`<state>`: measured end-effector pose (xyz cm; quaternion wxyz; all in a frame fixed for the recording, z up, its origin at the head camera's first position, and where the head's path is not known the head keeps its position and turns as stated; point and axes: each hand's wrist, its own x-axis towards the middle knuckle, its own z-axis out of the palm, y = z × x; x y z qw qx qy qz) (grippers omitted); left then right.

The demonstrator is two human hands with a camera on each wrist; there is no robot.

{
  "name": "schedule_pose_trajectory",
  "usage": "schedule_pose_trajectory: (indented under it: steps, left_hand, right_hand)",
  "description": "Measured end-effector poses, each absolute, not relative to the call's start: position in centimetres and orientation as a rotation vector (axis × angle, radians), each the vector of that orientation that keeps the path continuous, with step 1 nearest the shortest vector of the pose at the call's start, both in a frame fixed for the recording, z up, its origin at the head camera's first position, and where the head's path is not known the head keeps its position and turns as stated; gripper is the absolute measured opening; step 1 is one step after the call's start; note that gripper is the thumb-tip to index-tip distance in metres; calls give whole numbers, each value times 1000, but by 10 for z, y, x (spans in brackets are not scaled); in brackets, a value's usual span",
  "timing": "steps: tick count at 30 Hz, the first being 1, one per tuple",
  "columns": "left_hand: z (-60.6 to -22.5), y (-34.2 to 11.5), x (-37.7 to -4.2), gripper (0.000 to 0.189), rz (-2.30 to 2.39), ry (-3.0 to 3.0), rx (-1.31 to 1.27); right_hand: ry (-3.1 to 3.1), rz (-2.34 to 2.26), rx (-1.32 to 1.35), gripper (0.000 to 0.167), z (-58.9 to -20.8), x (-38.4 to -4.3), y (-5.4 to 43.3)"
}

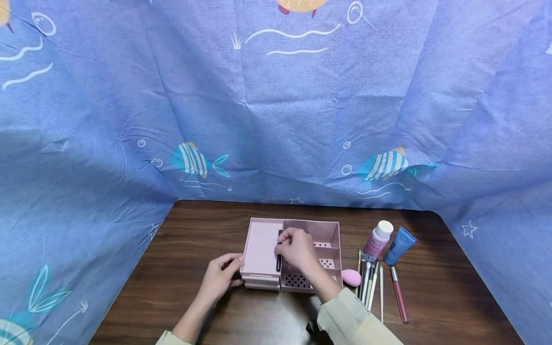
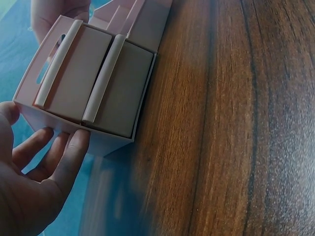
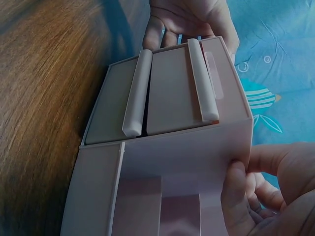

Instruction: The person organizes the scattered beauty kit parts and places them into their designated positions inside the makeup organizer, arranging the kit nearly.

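Observation:
A pink desk organizer stands on the table, two drawers stacked at its left and several divided compartments at its right. My left hand holds its left side, thumb at the top edge and fingertips against the side wall. Over the flat top, my right hand pinches a slim black pen-shaped stick along the wall beside the compartments. From the right wrist, the thumb and fingers of this hand show at that wall's top edge, with the stick hidden. Both drawer fronts are pushed in.
Right of the organizer lie a pink makeup sponge, several makeup brushes and a lip gloss tube. A white-capped bottle and a blue squeeze tube stand behind them. A black object sits near the right sleeve. A blue cloth hangs behind.

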<state>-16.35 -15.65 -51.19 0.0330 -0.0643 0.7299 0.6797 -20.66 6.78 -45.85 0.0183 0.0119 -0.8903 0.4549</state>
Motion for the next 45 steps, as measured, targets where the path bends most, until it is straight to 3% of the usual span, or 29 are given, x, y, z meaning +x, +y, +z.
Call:
schedule_pose_trajectory:
  steps: [20,45]
  left_hand:
    - [-518,-155,-158,27,2084,2245,-232]
    - [-513,-155,-162,24,2109,2247,-215]
  right_hand:
    - [-2763,1403,197,22,-458,-191,98]
    - [-2727,1319,58,20,-454,-168,172]
